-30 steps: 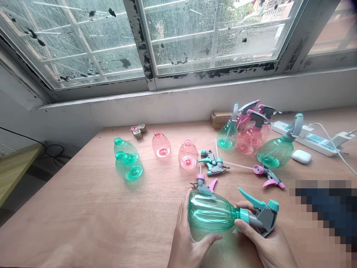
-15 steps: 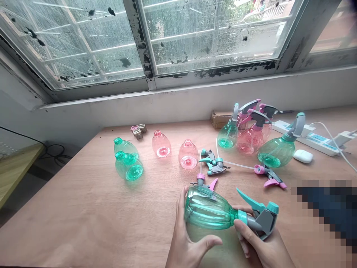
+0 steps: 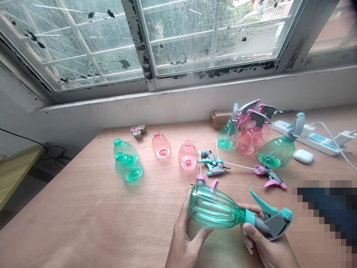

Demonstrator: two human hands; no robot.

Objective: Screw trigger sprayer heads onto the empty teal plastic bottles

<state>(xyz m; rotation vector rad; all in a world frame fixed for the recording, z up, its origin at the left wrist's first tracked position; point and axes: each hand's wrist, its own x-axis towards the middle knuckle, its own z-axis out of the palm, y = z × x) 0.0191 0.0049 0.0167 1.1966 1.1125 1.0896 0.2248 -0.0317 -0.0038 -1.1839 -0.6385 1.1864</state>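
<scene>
I hold a teal see-through spray bottle (image 3: 216,207) on its side just above the wooden table (image 3: 83,216). My left hand (image 3: 185,242) cups the bottle's body from below, thumb against its underside. My right hand (image 3: 264,245) is wrapped round the teal collar and grey trigger head (image 3: 272,223), whose teal lever points up and left. A loose pink-and-grey sprayer head (image 3: 203,182) lies on the table right behind the bottle.
Two teal (image 3: 128,163) and two pink (image 3: 188,155) headless bottles lie further back. Loose sprayer heads (image 3: 213,163) (image 3: 269,176) lie mid-table. Assembled spray bottles (image 3: 251,134) stand at the back right by a power strip (image 3: 312,137) and white earbud case (image 3: 303,156). A pixelated patch covers the right edge.
The bottle has shifted a little to the right and its sprayer end has dropped lower. Both hands stayed on it, the right one moving right with the trigger head.
</scene>
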